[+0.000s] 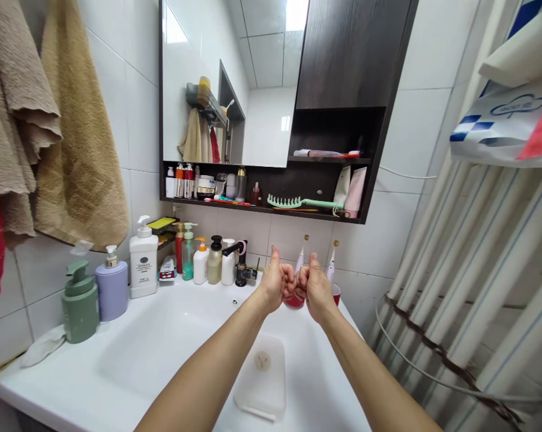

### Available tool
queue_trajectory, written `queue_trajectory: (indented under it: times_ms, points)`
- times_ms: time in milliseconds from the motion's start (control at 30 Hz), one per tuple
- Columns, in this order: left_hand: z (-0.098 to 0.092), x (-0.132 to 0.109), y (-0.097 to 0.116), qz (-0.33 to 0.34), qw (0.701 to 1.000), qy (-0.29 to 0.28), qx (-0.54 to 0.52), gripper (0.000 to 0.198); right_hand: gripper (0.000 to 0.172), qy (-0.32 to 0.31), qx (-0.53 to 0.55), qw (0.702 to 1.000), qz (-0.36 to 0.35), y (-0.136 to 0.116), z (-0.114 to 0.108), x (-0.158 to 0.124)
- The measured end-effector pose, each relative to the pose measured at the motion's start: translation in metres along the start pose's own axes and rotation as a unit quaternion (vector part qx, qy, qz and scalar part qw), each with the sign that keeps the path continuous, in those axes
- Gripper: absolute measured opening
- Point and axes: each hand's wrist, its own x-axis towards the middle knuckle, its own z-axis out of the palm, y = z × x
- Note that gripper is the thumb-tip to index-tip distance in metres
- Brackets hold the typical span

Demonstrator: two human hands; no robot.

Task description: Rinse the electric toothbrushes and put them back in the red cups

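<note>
Over the back of the white sink (162,342) I hold both hands up side by side, knuckles close together and thumbs raised. My left hand (277,281) has its fingers curled in, with nothing visible in them. My right hand (314,288) is curled the same way and also looks empty. Behind them, partly hidden, stand a red cup (295,302) and a second red and white cup (336,294), with electric toothbrushes (332,269) showing above. To the left is the black faucet (240,264). Below my forearms, a translucent plastic tub (264,384) lies in the basin.
Several pump bottles line the sink's back and left edge, including a white bottle (143,264), a purple one (112,289) and a green one (80,306). Above hangs a dark mirror cabinet (343,60) holding a green hairbrush (285,202). Towels (79,132) hang left; a radiator (487,288) stands right.
</note>
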Motion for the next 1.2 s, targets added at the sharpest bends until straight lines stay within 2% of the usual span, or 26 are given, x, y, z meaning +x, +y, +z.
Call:
queue_trajectory:
  times_ms: [100,167,233,333,400,467,600,700,833,900,967,1067,1200]
  points:
    - [-0.003,0.005,-0.012,-0.021,1.000,0.006,0.020,0.058,0.048,0.030,-0.090,0.995,0.011,0.017,-0.010,0.007]
    - [-0.009,0.006,-0.024,-0.039,0.998,0.025,0.039,0.058,0.046,0.071,-0.166,0.984,0.013,0.031,-0.025,0.016]
    - [-0.017,0.005,-0.040,-0.062,0.994,0.060,0.062,0.058,0.041,0.127,-0.248,0.960,0.013,0.047,-0.045,0.027]
    - [-0.033,-0.001,-0.066,-0.106,0.985,0.112,0.081,0.056,0.022,0.199,-0.351,0.914,0.024,0.072,-0.076,0.042]
    - [-0.042,-0.006,-0.081,-0.128,0.980,0.130,0.075,0.054,0.021,0.205,-0.398,0.893,0.043,0.088,-0.091,0.048]
    - [-0.050,-0.009,-0.091,-0.137,0.979,0.133,0.070,0.050,0.020,0.184,-0.433,0.880,0.058,0.102,-0.100,0.049]
    - [-0.061,-0.013,-0.097,-0.130,0.980,0.122,0.090,0.042,0.014,0.141,-0.487,0.860,0.060,0.110,-0.105,0.039]
    - [-0.066,-0.016,-0.096,-0.117,0.977,0.126,0.122,0.031,0.011,0.110,-0.509,0.852,0.048,0.105,-0.105,0.017]
    - [-0.060,-0.014,-0.092,-0.079,0.971,0.143,0.175,0.019,0.011,0.055,-0.504,0.861,0.027,0.098,-0.096,-0.023]
    - [-0.054,-0.008,-0.091,-0.046,0.967,0.142,0.206,0.017,0.010,0.023,-0.492,0.870,0.020,0.099,-0.083,-0.042]
    - [-0.050,0.001,-0.092,0.003,0.957,0.149,0.249,0.024,0.008,-0.012,-0.473,0.881,0.014,0.103,-0.066,-0.058]
    - [-0.052,0.014,-0.098,0.052,0.925,0.184,0.327,0.033,0.007,-0.052,-0.444,0.894,0.010,0.112,-0.038,-0.072]
    - [-0.068,0.019,-0.108,0.050,0.906,0.203,0.367,0.013,0.013,-0.075,-0.415,0.907,0.019,0.126,-0.015,-0.078]
